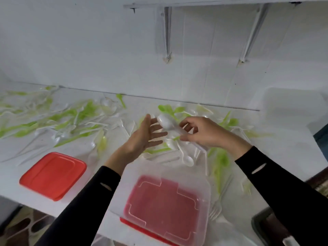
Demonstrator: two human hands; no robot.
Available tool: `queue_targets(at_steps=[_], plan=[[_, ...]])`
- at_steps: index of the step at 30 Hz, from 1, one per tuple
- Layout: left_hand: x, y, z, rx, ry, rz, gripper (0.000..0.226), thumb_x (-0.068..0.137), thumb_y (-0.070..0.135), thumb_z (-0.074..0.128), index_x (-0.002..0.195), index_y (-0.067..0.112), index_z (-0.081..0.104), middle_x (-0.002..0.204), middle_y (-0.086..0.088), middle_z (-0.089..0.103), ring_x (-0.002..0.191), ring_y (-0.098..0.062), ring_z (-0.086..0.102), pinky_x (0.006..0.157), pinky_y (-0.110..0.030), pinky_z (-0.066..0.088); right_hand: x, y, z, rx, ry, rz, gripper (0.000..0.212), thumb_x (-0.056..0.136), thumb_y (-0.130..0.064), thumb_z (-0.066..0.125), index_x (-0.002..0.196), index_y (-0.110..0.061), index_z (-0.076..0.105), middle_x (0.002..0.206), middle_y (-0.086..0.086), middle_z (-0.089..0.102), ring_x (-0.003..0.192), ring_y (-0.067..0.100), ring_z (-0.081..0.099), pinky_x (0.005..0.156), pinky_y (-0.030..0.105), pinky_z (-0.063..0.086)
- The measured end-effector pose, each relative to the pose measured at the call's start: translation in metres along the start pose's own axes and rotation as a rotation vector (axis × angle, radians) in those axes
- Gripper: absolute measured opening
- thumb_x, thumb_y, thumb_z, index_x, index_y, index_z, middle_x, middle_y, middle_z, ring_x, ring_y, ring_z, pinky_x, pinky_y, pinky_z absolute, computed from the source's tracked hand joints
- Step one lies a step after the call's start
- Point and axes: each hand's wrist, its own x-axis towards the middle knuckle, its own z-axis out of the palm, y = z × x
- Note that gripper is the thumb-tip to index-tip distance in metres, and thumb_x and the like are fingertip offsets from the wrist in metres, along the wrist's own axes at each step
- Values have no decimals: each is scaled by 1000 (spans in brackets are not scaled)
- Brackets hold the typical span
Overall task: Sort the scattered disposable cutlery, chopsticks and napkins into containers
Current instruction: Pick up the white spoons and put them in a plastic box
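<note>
My right hand (pixel 204 133) pinches a bunch of white plastic spoons (pixel 167 123) by their handles, bowls pointing left. My left hand (pixel 147 134) is held flat and upright right beside the spoon bowls, fingers straight, palm facing them. Both hands hover over the white counter (pixel 284 151). Below them stands a clear plastic container (pixel 206 181) on a red lid, with nothing seen inside. Green and white plastic spoons and forks (pixel 58 121) lie scattered across the counter, and one white spoon (pixel 186 158) lies just behind the container.
A loose red lid (pixel 53 175) lies at the front left of the counter. A white wall with shelf brackets (pixel 167 32) rises behind. More forks (pixel 217 208) lie right of the container. A dark object (pixel 266 226) sits at the lower right edge.
</note>
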Motion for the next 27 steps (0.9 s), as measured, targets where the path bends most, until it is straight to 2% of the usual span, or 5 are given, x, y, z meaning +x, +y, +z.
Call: queue_targets(at_steps=[4,9,15,21,27], plan=[[-39,-24,-34,326,-60,-65,31,103,43,37,123,33,57,124,9,66,109,-7,65,99,-32,49,-24,-36,0,396,-324,-58,28,83,-15,77,107,-23,65,83,-11,68,76,3,62,66,21,49],[-53,-44,-32,389,-94,-37,25,93,36,58,107,17,68,110,-6,72,95,-9,66,87,-26,51,-39,-50,63,23,-734,-14,29,86,-20,74,112,-15,62,98,6,70,84,17,68,70,30,59],[-57,-52,-24,338,-25,-25,23,98,32,54,109,16,66,97,-4,75,93,-11,69,82,-23,49,-54,-20,131,-853,-512,-181,34,87,-33,67,117,-15,62,110,6,65,99,29,64,71,31,43],[-57,-56,-25,290,11,-16,26,96,32,57,114,15,65,104,-9,73,99,-18,70,95,-37,51,-50,-12,140,-985,-388,-207,27,92,-27,64,116,-14,63,117,6,64,106,28,64,70,31,38],[-56,-56,-27,275,-14,-21,27,95,31,59,116,16,64,100,0,73,95,-13,71,85,-27,54,-47,-10,148,-1102,-298,-129,23,95,-26,61,116,-16,64,115,2,64,104,24,66,64,29,35]])
